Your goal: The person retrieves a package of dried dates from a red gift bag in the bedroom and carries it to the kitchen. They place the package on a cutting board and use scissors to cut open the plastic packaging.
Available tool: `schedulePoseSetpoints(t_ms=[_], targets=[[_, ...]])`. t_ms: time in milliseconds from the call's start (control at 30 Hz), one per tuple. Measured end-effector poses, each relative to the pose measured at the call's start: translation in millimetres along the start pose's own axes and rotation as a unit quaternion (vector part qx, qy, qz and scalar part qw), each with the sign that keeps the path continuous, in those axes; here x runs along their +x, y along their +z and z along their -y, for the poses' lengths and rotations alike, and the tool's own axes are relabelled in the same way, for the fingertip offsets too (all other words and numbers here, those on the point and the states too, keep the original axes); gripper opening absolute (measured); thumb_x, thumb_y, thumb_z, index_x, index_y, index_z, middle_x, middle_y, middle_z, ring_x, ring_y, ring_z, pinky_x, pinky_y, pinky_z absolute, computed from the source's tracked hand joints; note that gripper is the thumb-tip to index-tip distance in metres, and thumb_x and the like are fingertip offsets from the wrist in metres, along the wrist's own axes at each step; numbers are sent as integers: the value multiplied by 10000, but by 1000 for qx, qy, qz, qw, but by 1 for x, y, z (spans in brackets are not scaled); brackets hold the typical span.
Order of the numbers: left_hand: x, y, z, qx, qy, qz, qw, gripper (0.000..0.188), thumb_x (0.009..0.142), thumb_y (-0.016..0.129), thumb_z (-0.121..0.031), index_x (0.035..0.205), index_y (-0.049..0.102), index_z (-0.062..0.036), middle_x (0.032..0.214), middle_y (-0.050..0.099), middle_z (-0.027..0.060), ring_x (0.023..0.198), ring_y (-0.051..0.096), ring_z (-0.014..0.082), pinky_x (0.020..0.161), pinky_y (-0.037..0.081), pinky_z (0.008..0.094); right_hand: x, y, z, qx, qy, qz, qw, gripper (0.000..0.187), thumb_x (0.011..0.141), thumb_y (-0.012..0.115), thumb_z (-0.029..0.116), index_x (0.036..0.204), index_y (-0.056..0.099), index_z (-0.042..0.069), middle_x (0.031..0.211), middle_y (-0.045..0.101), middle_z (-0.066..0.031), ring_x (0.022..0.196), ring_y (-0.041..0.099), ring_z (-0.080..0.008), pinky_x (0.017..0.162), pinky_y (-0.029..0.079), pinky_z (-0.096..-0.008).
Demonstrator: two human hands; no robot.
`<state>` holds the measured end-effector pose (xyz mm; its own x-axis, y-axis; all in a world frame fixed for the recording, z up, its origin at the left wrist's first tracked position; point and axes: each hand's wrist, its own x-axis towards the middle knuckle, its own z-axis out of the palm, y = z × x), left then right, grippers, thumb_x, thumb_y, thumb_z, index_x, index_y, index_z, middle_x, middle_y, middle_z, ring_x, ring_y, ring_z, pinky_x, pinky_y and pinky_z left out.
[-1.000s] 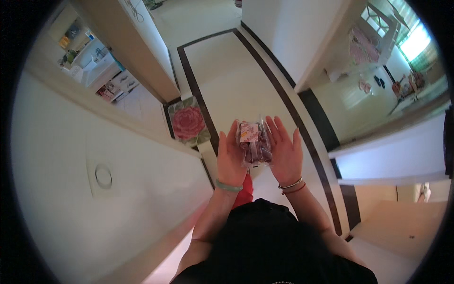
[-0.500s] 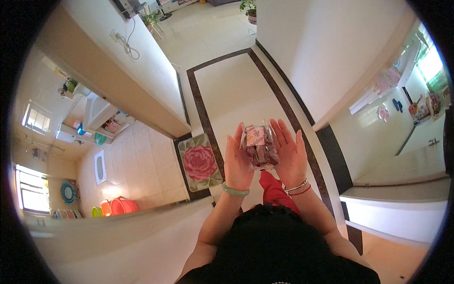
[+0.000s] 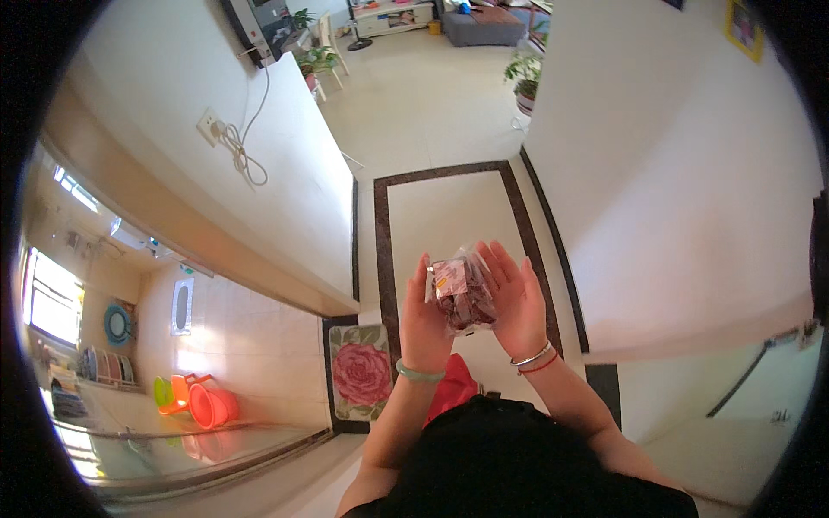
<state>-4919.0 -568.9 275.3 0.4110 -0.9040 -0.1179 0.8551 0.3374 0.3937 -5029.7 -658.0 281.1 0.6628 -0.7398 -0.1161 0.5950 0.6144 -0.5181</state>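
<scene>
A clear plastic bag of dark red dried fruit (image 3: pixel 462 292) with a small label sits between my two palms at chest height. My left hand (image 3: pixel 421 321) presses its left side, fingers straight up, a green bangle on the wrist. On the bag's right side lies my right hand (image 3: pixel 519 304), fingers spread upward, with thin bracelets on the wrist. Both hands hold the bag together above the hallway floor.
A pale tiled hallway floor with a dark border (image 3: pixel 381 250) runs ahead between white walls. A rose-patterned mat (image 3: pixel 360 371) lies at a bathroom doorway on the left, with orange basins (image 3: pixel 207 403) inside. Potted plants (image 3: pixel 525 79) and a grey sofa (image 3: pixel 489 23) stand far ahead.
I have walked forward along the hallway; the rose mat has slid back to my left and the living room has come into view. The bag stays held between both palms.
</scene>
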Motion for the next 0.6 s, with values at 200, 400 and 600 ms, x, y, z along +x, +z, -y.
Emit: schedulePoseSetpoints(t_ms=[200, 400, 600], targets=[[141, -13, -30, 5, 31, -21, 999, 530, 1045, 326, -437, 1506, 290, -179, 1421, 457, 94, 1303, 457, 295, 1071, 404, 489, 157, -10, 7, -8, 27, 33, 999, 579, 1029, 361, 454, 1446, 375, 54, 1481, 418, -93, 1369, 372, -241, 1147, 286, -402], [318, 1, -69, -15, 2, 36, 999, 493, 1047, 334, -417, 1489, 342, -201, 1431, 455, 85, 1315, 449, 280, 1078, 401, 474, 323, 1, 46, -27, 18, 16, 999, 573, 1036, 327, 448, 1450, 368, 53, 1514, 373, -102, 1378, 362, -232, 1136, 307, -390], [472, 7, -98, 0, -38, 7, 999, 457, 1051, 339, -385, 1464, 394, -197, 1423, 472, 79, 1302, 466, 273, 1068, 407, 468, 462, 0, 74, 9, -20, 2, 1000, 571, 1039, 322, 439, 1442, 376, 39, 1507, 374, -119, 1374, 363, -243, 1144, 295, -389]])
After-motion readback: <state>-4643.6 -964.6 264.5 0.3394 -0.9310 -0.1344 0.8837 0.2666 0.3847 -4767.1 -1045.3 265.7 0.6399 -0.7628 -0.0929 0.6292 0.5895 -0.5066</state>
